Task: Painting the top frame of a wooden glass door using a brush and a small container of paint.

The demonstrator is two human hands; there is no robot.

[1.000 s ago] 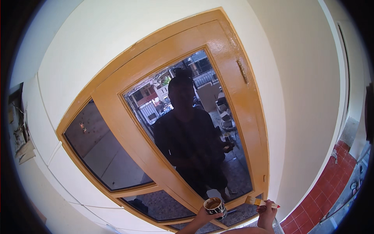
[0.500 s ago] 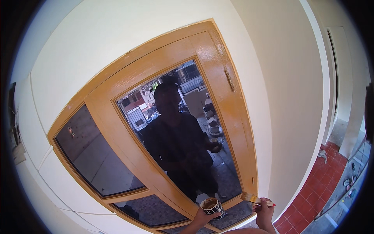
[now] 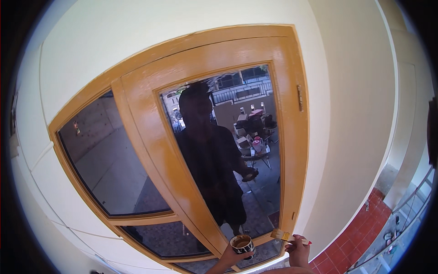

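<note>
My left hand [image 3: 232, 256] is wrapped round a small paint-streaked cup [image 3: 242, 247] of brown paint, held upright low in the picture. To its right, my right hand [image 3: 297, 250] grips a paintbrush [image 3: 284, 235] by its pale, red-tipped handle. The brush's paint-stained bristles point left, over the lower part of an orange-brown wooden door [image 3: 294, 150]; whether they touch it I cannot tell. The door holds a tall dark glass pane [image 3: 255, 201], in which a dark figure and outdoor things are reflected.
Beside the door on the left are more framed panes [image 3: 114, 173]. Pale walls [image 3: 356, 114] stand around it. On the right lie red floor tiles [image 3: 351, 233], with a ladder [image 3: 413, 194] and small items beyond. Metal hinges [image 3: 299, 98] sit on the door's right edge.
My view has turned, so the door stands more upright and further right in the picture. Both hands, still holding the cup and the paintbrush, appear slightly further left.
</note>
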